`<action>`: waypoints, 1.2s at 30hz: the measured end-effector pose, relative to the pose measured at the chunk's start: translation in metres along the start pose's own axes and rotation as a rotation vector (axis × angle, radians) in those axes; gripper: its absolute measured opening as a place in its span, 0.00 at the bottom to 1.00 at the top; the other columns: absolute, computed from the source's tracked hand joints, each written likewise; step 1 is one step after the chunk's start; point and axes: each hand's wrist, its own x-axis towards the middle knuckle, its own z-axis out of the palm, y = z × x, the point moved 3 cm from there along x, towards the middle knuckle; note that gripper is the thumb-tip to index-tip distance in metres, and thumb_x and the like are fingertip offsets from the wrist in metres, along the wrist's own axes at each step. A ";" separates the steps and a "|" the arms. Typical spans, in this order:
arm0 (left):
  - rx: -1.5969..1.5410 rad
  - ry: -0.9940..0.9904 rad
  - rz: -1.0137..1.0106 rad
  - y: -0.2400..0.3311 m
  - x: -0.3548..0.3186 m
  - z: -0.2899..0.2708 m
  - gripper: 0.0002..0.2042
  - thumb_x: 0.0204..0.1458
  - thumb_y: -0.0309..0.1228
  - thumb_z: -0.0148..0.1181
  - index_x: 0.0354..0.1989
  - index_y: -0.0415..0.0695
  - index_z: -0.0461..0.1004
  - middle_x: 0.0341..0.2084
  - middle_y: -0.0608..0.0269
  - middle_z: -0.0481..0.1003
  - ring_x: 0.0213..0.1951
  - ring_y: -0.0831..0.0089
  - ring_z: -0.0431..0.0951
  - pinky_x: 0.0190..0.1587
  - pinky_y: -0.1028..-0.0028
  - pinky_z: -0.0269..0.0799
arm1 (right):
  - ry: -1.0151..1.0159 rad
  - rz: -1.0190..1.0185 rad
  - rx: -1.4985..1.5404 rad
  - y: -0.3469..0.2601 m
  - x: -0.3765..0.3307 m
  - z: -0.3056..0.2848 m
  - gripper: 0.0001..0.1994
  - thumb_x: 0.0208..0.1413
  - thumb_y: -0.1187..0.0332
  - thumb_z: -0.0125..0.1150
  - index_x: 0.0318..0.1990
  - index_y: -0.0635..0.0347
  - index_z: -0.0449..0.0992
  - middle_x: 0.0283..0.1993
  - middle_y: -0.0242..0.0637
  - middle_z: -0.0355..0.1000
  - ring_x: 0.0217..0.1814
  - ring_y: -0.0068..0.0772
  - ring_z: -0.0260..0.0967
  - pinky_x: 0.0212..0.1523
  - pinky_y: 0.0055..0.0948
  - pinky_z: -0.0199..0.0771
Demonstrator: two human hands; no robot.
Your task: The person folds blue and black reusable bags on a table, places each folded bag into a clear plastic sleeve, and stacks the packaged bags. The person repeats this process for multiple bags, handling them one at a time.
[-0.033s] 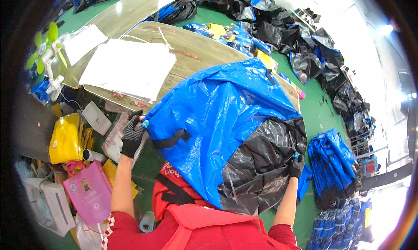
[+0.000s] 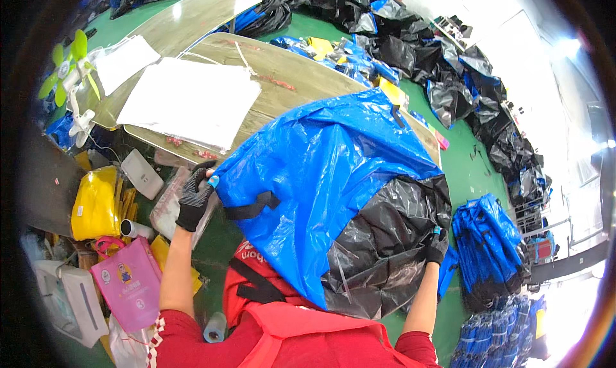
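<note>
Spread across the table's near edge and my lap is a large plastic tarp bag (image 2: 308, 175), glossy blue on one side and wrinkled black on the other. My left hand (image 2: 194, 201), in a black-and-grey knit glove, is closed on the bag's left corner. On the right, my gloved right hand (image 2: 437, 245) grips the edge of the black part (image 2: 391, 239); its fingertips are partly hidden in the folds. A short black strap (image 2: 252, 205) hangs from the blue side near my left hand. Below it lies a red fabric piece (image 2: 249, 275) with black straps.
White sheets (image 2: 192, 102) lie on the wooden table (image 2: 308, 69). A green-bladed fan (image 2: 69, 69), yellow packages (image 2: 96, 204) and a pink bag (image 2: 130, 275) are at left. Folded blue bags (image 2: 487, 246) are stacked at right. Black bags (image 2: 449, 95) line the wall.
</note>
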 end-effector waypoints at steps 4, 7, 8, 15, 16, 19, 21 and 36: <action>-0.760 -0.142 0.068 0.041 0.026 -0.035 0.16 0.59 0.37 0.52 0.53 0.44 0.66 0.45 0.66 0.68 0.48 0.73 0.68 0.56 0.71 0.62 | 0.123 -0.041 -0.081 -0.002 0.049 -0.019 0.24 0.56 0.55 0.51 0.50 0.68 0.71 0.51 0.60 0.69 0.54 0.60 0.65 0.53 0.41 0.65; -1.047 0.006 0.015 0.029 0.027 -0.102 0.19 0.63 0.43 0.44 0.56 0.46 0.64 0.56 0.58 0.65 0.58 0.65 0.63 0.61 0.62 0.57 | 0.356 0.015 0.209 0.015 0.074 -0.053 0.12 0.59 0.64 0.54 0.42 0.65 0.74 0.36 0.34 0.74 0.37 0.27 0.69 0.39 0.27 0.68; -0.895 0.004 -0.039 0.018 0.022 -0.120 0.17 0.60 0.40 0.46 0.54 0.45 0.66 0.53 0.58 0.67 0.54 0.66 0.65 0.58 0.63 0.60 | 0.279 0.079 0.416 0.025 0.071 -0.055 0.12 0.60 0.63 0.54 0.42 0.63 0.74 0.34 0.31 0.72 0.35 0.23 0.66 0.36 0.25 0.66; 0.512 -0.672 -0.519 0.007 0.000 -0.125 0.15 0.49 0.31 0.59 0.45 0.41 0.73 0.37 0.60 0.76 0.38 0.69 0.74 0.43 0.69 0.71 | 0.073 0.321 0.832 0.073 0.028 -0.035 0.10 0.62 0.61 0.51 0.37 0.56 0.73 0.23 0.27 0.65 0.21 0.18 0.59 0.22 0.21 0.58; 0.319 -0.526 -0.499 0.028 0.028 -0.121 0.16 0.50 0.34 0.58 0.46 0.41 0.72 0.38 0.59 0.76 0.38 0.69 0.74 0.43 0.68 0.72 | 0.047 0.264 0.886 0.075 0.029 -0.030 0.10 0.62 0.61 0.50 0.38 0.57 0.72 0.22 0.28 0.65 0.23 0.18 0.60 0.23 0.21 0.59; 0.036 -0.361 -0.384 0.058 0.145 -0.071 0.20 0.55 0.44 0.56 0.49 0.41 0.71 0.39 0.57 0.76 0.40 0.66 0.76 0.42 0.66 0.73 | -0.121 0.211 0.850 0.073 0.041 -0.023 0.12 0.62 0.61 0.45 0.37 0.58 0.72 0.26 0.32 0.68 0.28 0.25 0.66 0.30 0.27 0.66; 0.111 -0.548 -0.452 0.040 0.217 -0.006 0.26 0.56 0.52 0.51 0.53 0.43 0.68 0.43 0.54 0.74 0.45 0.64 0.75 0.43 0.61 0.73 | -0.239 0.440 0.791 0.067 0.056 -0.021 0.16 0.62 0.55 0.44 0.35 0.57 0.73 0.27 0.34 0.70 0.28 0.29 0.67 0.28 0.32 0.67; 0.645 -0.259 0.041 -0.030 0.279 0.185 0.26 0.51 0.48 0.61 0.45 0.33 0.73 0.33 0.51 0.77 0.34 0.64 0.75 0.40 0.66 0.70 | -0.435 0.252 -0.668 -0.077 0.065 0.076 0.15 0.51 0.58 0.55 0.37 0.58 0.81 0.41 0.47 0.76 0.45 0.45 0.75 0.42 0.41 0.75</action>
